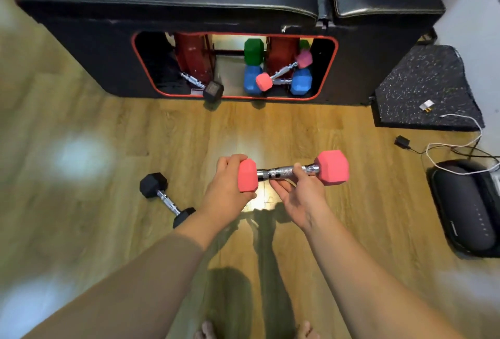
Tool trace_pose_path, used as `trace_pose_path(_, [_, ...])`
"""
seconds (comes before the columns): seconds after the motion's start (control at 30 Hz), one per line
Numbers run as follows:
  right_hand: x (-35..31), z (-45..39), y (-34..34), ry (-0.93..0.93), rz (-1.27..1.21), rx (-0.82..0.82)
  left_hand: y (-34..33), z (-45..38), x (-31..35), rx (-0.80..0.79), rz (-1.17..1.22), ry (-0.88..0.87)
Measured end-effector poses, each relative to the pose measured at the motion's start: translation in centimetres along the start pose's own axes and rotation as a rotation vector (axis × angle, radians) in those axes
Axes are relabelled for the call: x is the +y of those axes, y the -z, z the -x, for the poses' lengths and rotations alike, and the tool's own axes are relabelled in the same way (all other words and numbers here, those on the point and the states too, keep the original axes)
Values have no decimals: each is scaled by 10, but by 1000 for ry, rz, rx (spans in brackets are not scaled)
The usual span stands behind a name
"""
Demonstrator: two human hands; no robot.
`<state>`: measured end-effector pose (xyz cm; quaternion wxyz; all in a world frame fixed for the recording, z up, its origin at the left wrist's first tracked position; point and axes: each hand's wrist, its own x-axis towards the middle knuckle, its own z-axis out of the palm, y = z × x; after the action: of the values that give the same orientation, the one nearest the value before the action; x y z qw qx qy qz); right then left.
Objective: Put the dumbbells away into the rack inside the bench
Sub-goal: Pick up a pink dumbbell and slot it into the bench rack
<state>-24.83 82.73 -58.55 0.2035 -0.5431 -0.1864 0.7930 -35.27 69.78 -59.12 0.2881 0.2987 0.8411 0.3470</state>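
Both hands on one pink dumbbell (293, 172), held level above the wooden floor (270, 127). Left hand (227, 187) wrapped round the left pink head; right hand (300, 195) with fingers (281, 186) curled under the chrome handle, thumb on top. Right pink head free of either hand.

Black dumbbell (167, 199) lying on the floor left of the left wrist, one head partly hidden behind the forearm. Bare toes just visible at the bottom edge.

Ahead, black padded bench (189, 8) with red-rimmed opening (334, 68) in its side. Inside: red rack (193, 54); green dumbbell (253, 52) above blue dumbbell (278, 82); second pink dumbbell (284, 69) leaning diagonally across the blue one, touching it. Second black dumbbell (201, 85) at the left of the opening, near head poking out over the rim. How the pieces seat in the rack: cannot tell.

Right of bench: speckled mat (422, 87) with small pale item on it, white cable (460, 146), black oval device (465, 206).
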Motion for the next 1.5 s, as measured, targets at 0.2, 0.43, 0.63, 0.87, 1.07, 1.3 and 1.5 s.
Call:
trace_pose_path(0.2, [-61,7,-40,40,61,2,34,-39,52,-38,20,-12])
trace_pose_path(0.43, [-121,-34,-81,16,94,-47,46,-116,89,-12,22,53])
trace_pose_path(0.63, [-148,-76,-120,-29,43,-4,58,-175,96,26,81,-18])
trace_pose_path(0.87, [-166,-145,-168,-14,42,53,61,-266,78,6,65,-107])
trace_pose_path(1.07, [-168,-228,-187,54,28,56,41,-345,51,22,49,-132])
trace_pose_path(1.3, [-160,-333,-198,128,-21,32,-3,-442,-3,20,-23,-231])
trace_pose_path(1.5, [-156,-379,-206,198,-12,25,-16,-485,-20,14,-13,-261])
